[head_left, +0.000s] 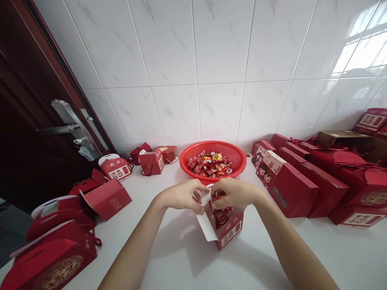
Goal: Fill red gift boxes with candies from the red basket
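Observation:
A red gift box (232,231) with white lettering panels stands open on the white table in front of me, its white inner flap (206,225) folded out to the left. Red wrapped candy (222,217) shows inside it. My left hand (183,196) curls at the box's left rim, thumb and fingers around the upper edge of the flap. From the right, my right hand (235,192) reaches over the opening with bent fingers closed on a red candy packet at the top. Its fingertips are partly hidden inside the box.
Behind the box sits a red plastic basket (184,161) holding many wrapped candies (211,161). Red gift boxes line the left (57,253) and right (290,185) sides. A tiled wall (169,52) closes off the back; a dark door (27,100) with a metal handle is at left.

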`<state>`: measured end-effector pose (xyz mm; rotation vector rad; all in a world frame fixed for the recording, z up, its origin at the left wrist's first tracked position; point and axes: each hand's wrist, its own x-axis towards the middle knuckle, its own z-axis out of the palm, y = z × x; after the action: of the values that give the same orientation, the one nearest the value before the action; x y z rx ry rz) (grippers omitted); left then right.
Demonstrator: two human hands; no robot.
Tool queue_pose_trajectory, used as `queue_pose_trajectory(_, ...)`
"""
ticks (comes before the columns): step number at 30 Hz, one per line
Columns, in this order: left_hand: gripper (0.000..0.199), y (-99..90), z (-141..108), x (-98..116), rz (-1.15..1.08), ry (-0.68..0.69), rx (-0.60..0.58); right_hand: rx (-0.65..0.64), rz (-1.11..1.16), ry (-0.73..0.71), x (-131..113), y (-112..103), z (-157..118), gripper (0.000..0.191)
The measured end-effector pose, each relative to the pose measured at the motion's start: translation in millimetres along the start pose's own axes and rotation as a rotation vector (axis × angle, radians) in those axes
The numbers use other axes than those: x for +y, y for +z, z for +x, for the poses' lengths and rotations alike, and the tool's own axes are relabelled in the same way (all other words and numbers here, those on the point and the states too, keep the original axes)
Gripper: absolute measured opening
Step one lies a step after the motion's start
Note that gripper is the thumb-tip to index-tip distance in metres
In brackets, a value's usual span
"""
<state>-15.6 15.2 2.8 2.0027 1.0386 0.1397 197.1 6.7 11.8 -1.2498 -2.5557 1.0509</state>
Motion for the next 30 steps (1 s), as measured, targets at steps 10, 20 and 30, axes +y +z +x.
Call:
queue_pose_trajectory(10,0.040,3.3,-3,7,0.079,0.051,0.038,0.104,0.027,-0.122,3,-10,-10,0.012)
queue_pose_trajectory(20,0.043,5.5,-10,16,0.132,-0.042,0.077,0.005,-0.079,-0.042,0,-8,-13,0.005)
queue_pose_trajectory(30,0.037,7.4,-16,23,0.187,-0.078,0.088,0.109,-0.374,0.144,-7,20,-8,0.012)
